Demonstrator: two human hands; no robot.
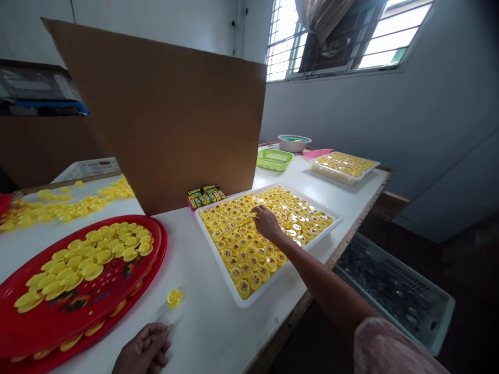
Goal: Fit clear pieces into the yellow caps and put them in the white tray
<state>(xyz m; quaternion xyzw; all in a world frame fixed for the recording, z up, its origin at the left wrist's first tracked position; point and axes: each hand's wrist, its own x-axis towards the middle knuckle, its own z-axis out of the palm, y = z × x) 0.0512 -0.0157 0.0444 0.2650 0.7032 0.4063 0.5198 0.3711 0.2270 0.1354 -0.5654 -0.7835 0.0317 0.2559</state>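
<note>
My right hand [266, 221] reaches over a white tray [238, 299] packed with rows of round yellow pieces [244, 288], each with a dark picture in its middle. Its fingers are closed, with a bit of yellow at the tips that looks like one of those pieces. Low on the white table, my left hand [143, 347] has its fingers curled together; whatever small thing its fingertips may pinch is unclear. Just beyond it lies a single yellow piece [175, 298]. To the left, yellow discs [91, 271] are spread on a red flowered tray [128, 306].
A cardboard panel [167, 119] stands upright behind the trays, with small green-and-yellow packets [206, 198] at its foot. Farther back are a green basket [274, 160], a basin [294, 143] and another filled tray [343, 165]. A crate [436, 311] sits below the table's right edge.
</note>
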